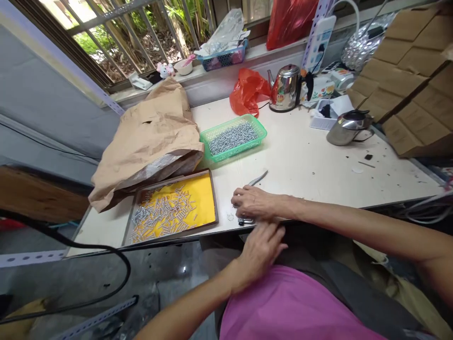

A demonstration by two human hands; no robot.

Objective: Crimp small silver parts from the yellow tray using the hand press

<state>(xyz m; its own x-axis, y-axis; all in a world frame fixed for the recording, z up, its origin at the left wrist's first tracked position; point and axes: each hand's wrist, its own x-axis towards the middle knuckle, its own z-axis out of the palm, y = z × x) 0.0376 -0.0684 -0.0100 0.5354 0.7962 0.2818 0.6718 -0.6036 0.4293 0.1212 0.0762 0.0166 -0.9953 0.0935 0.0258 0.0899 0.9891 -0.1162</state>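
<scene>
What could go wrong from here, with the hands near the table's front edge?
The shallow brown-rimmed tray with a yellow base sits along the front edge of the pale table; a knock might spill its loose silver metal pins. The small black-ended metal piece by the right hand is also near that edge and might drop.

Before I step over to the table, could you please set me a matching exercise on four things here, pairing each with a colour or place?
1. Basket
2. Kettle
3. Right hand
4. Tray

A. Near the table's front edge, right of the tray
B. Yellow inside
C. Green
D. Shiny silver

Pairs: 1-C, 2-D, 3-A, 4-B.
</scene>
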